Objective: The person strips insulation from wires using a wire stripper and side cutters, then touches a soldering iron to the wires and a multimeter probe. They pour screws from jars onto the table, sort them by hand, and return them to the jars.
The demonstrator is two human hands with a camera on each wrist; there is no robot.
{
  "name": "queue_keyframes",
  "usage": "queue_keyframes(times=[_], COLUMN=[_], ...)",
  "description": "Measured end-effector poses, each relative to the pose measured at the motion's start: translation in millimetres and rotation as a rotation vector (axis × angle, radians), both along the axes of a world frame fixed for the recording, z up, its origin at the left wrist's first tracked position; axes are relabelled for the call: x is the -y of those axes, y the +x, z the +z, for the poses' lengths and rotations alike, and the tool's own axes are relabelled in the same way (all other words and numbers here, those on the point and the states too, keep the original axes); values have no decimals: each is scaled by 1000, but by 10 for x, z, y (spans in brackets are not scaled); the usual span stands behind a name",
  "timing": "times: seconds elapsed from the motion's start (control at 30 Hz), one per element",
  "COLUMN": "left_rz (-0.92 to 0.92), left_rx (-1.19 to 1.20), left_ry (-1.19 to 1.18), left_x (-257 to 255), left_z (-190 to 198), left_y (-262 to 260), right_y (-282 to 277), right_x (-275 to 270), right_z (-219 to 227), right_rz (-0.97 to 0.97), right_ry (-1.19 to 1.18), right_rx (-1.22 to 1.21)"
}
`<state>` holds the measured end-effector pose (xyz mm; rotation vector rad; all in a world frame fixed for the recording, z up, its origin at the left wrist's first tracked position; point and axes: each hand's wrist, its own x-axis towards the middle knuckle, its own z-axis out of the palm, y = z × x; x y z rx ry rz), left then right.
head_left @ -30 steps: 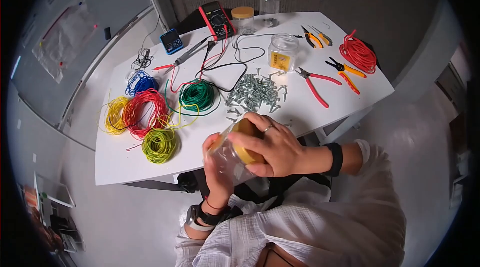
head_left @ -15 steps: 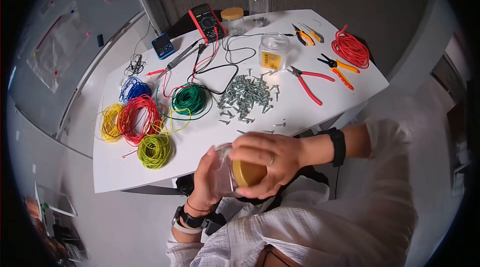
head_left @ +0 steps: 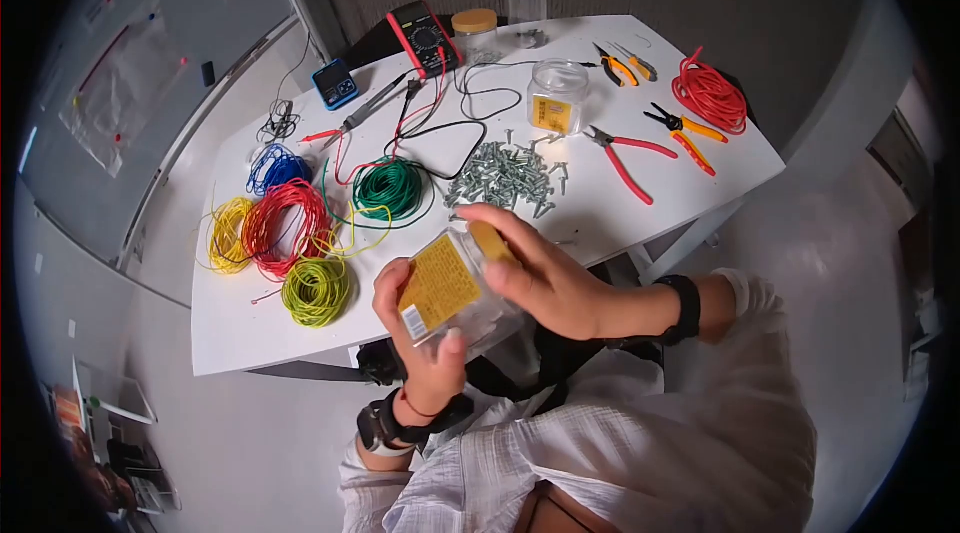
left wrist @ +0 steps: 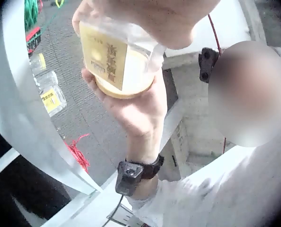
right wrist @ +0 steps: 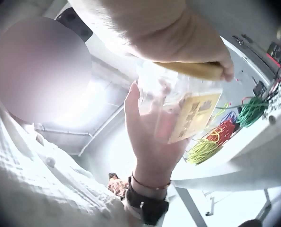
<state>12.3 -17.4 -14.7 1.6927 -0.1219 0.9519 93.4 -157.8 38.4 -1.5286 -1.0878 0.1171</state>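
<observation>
Two hands [head_left: 428, 353] [head_left: 560, 288], fingers curled round one jar [head_left: 452, 298]: left on body, right on one yellow lid [head_left: 492, 241].

Head looks down; wrist views close, upward

A clear plastic jar [head_left: 482, 319], with a yellow label [head_left: 440, 283] and a yellow lid [head_left: 490, 241], is held tilted by the table's [head_left: 235, 338] near edge, lid toward far right.
</observation>
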Motion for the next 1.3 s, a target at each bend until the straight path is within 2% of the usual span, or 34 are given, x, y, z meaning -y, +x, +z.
queue_keyframes(times=[0.03, 0.1, 0.17, 0.27, 0.33, 0.37, 0.43, 0.47, 0.5, 0.53, 0.57, 0.63, 0.7, 0.77, 0.8, 0.83, 0.9, 0.97, 1.03, 1.07, 1.13, 1.27, 1.3], left_rz=[3, 28, 9, 7, -55, -55, -170, -175, -279, -385, -390, -760, -769, -690, -611, -616, -279, -307, -187, -190, -92, -95, -125], left_rx=[-4, 79, 68, 28, -11, -11, -56, -58, -135, -214, -214, -521, -550, -352, -273, -270, -58, -23, -7, -7, 48, 6, 9], left_ry=[1, -73, -90, -146, -321, -319, -524, -524, -645, -763, -763, -1025, -1010, -876, -690, -686, -465, -440, -383, -382, -172, -166, -232], left_x=[31, 88, 74, 91, 124, 126, 132, 127, 114, 86, 36, -90, -101, -20, 18, 38, 77, 122, 146, 146, 130, 134, 156], left_z=[-56, -87, -91, -107, -64, -58, -44, -30, -6, 22, 56, 110, 100, 112, 100, 45, -76, -28, -35, -52, -119, -203, -224], left_y=[4, 30, -3, -60, -66, -57, -28, -22, -19, -15, -4, 6, 14, 10, 1, 0, -2, -48, -75, -79, -86, -65, -61], right_y=[-15, -67, -79, -92, -74, -64, -43, -28, -16, -23, -28, -55, -23, 61, 76, 92, 91, 55, 30, 18, 6, -53, -46], right_x=[-23, -58, -82, -71, -90, -109, -106, -89, -71, -79, -47, 33, 35, 25, 25, 2, -44, -5, -16, -12, -8, 15, 30], right_z=[-14, -66, -177, -141, -133, -148, -146, -131, -121, -141, -107, -19, -75, -97, -91, -115, -186, -160, -183, -165, -182, -226, -214], right_rz=[4, -32, -88, -128, -139, -141, -151, -178, -200, -205, -209, -50, -9, 60, 36, 32, -20, 23, 16, 22, 16, -19, -22], right_ry=[37, 70, 161, 160, 144, 160, 176, 134, 88, 109, 106, 109, 150, 244, 228, 229, 301, 279, 298, 307, 301, 247, 245], right_rx=[-219, -199, 32, 142, 211, 241, 271, 456, 644, 604, 606, 865, 886, 902, 815, 822, 647, 558, 479, 458, 409, 289, 293])
